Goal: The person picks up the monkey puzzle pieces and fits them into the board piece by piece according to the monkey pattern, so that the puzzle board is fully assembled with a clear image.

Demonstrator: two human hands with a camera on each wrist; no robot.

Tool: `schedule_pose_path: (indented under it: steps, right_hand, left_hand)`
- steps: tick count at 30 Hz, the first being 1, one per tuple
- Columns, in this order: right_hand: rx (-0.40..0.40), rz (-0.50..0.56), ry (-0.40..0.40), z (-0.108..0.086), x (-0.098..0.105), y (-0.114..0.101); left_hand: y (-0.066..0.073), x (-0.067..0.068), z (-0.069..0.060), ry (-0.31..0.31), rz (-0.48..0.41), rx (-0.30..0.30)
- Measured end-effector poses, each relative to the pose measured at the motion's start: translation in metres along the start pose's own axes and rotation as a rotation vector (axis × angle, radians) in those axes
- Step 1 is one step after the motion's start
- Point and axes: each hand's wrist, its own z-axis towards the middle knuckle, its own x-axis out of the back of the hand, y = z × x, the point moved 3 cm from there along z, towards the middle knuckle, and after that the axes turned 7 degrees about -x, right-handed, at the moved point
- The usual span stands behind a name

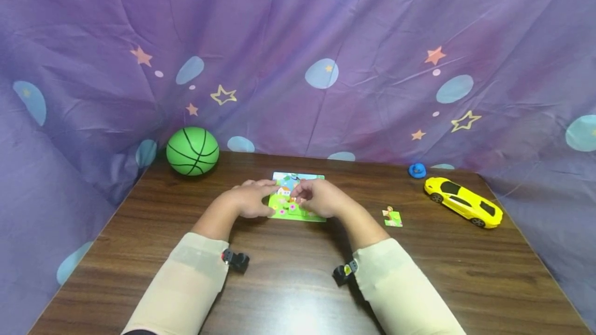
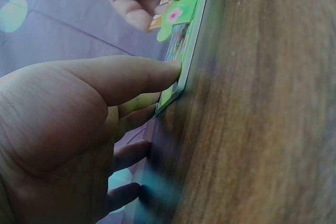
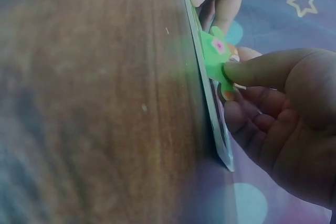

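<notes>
A jigsaw puzzle board (image 1: pixel 278 214) with a colourful picture lies flat on the table. My left hand (image 1: pixel 253 199) rests at its left side, thumb (image 2: pixel 157 76) touching the board's edge and fingers held fairly straight. Over the board, my right hand (image 1: pixel 321 198) pinches a green puzzle piece (image 3: pixel 214 59) with a pink flower between thumb and fingers. In the left wrist view that puzzle piece (image 2: pixel 181 14) stands tilted up from the board, its lower edge close to the surface. Whether it touches the board I cannot tell.
Another puzzle piece or pieces (image 1: pixel 393 218) lie right of the board. Farther right are a yellow toy car (image 1: pixel 463 203) and a small blue toy (image 1: pixel 417 170). A green ball (image 1: pixel 193 151) sits at the back left. A purple curtain (image 1: pixel 279 66) hangs behind the wooden table (image 1: pixel 279 273).
</notes>
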Motion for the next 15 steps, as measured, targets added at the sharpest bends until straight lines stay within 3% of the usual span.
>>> schedule_pose_path:
  steps: [15]
  right_hand:
    - [0.02, -0.163, -0.027, -0.0003, -0.0003, -0.0014]
  left_hand:
    - [-0.0012, -0.0026, 0.0033, 0.001, -0.007, 0.01]
